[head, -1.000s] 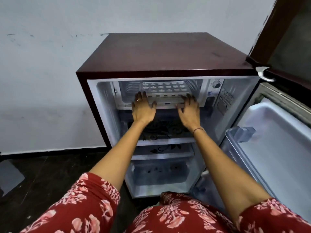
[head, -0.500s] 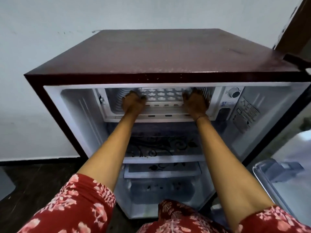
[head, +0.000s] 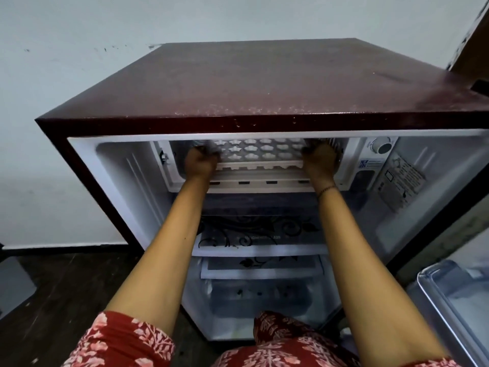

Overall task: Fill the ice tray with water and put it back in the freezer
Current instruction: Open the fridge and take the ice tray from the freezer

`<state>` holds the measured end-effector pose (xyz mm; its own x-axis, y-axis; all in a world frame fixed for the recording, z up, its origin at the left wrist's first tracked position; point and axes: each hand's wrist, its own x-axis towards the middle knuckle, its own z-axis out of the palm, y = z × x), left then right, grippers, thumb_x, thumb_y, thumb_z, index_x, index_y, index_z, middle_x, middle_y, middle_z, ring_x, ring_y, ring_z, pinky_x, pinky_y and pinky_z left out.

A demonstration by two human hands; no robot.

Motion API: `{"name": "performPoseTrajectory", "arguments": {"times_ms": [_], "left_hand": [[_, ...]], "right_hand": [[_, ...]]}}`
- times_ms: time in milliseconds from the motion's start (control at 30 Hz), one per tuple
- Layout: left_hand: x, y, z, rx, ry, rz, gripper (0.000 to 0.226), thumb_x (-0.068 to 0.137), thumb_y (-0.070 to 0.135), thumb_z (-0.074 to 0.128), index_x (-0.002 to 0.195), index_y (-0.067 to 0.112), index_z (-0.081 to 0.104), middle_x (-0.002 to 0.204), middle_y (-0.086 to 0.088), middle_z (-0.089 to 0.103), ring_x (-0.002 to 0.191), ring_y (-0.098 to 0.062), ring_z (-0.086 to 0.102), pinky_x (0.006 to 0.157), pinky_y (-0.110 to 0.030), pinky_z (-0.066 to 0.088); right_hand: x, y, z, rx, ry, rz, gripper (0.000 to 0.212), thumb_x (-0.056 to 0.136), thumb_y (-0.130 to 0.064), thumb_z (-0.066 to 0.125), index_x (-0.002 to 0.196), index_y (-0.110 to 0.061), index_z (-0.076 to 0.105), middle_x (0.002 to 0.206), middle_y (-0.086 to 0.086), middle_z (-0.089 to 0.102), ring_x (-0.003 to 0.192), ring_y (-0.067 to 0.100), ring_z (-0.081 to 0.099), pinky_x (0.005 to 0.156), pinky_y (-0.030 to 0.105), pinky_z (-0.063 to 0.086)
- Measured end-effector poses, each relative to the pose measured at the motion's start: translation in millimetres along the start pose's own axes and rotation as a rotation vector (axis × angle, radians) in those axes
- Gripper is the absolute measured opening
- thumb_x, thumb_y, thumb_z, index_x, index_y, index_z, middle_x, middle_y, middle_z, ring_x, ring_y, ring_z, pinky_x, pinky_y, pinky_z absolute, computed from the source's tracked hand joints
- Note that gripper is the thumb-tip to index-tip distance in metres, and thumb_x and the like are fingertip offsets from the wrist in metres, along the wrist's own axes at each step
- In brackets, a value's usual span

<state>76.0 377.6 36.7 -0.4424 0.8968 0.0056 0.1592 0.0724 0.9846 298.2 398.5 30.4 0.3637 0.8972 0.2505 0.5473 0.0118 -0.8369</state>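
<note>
Here, left hand [head: 201, 162] and right hand [head: 319, 160] grip ice tray [head: 260, 152] by its short ends; stiff, light plastic, likely frost-slick; keep level.

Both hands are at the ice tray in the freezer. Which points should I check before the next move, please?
1. Door open: ok.
2. Tray in the freezer: ok.
3. Left hand grips the tray's left end: ok.
4. Right hand grips its right end: ok.
5. Tray level: ok, as far as seen.
6. Water in the cells: cannot tell.
</note>
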Motion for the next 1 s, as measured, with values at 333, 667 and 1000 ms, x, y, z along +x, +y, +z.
{"name": "performPoseTrajectory", "arguments": {"times_ms": [333, 667, 1000], "left_hand": [[-63, 9, -43, -0.064, 0.051, -0.153, 0.041, 0.085, 0.005, 0.064, 0.125, 0.002, 0.055, 0.123, -0.013, 0.06, 0.106, -0.029, 0.06, 0.062, -0.028, 0.05], [-147, 13, -105, -0.162, -0.016, -0.246, 0.038, 0.089, 0.004, 0.058, 0.126, -0.002, 0.053, 0.11, -0.014, 0.062, 0.093, -0.023, 0.059, 0.089, -0.034, 0.05], [-227, 7, -176, -0.22, -0.034, -0.293, 0.041, 0.085, 0.002, 0.063, 0.126, 0.004, 0.055, 0.113, -0.009, 0.065, 0.08, -0.015, 0.064, 0.051, -0.016, 0.052]], "right_hand": [[-66, -9, -35, 0.513, 0.021, 0.296, 0.032, 0.084, 0.004, 0.06, 0.116, 0.0, 0.062, 0.121, 0.012, 0.063, 0.113, 0.023, 0.059, 0.095, 0.028, 0.048], [-142, -32, -84, 0.62, -0.018, 0.411, 0.03, 0.088, -0.001, 0.06, 0.117, 0.004, 0.06, 0.117, 0.016, 0.064, 0.111, 0.028, 0.061, 0.1, 0.039, 0.048], [-249, -43, -125, 0.749, -0.029, 0.504, 0.031, 0.091, 0.003, 0.055, 0.121, 0.008, 0.054, 0.112, 0.018, 0.061, 0.087, 0.017, 0.062, 0.073, 0.017, 0.055]]}}
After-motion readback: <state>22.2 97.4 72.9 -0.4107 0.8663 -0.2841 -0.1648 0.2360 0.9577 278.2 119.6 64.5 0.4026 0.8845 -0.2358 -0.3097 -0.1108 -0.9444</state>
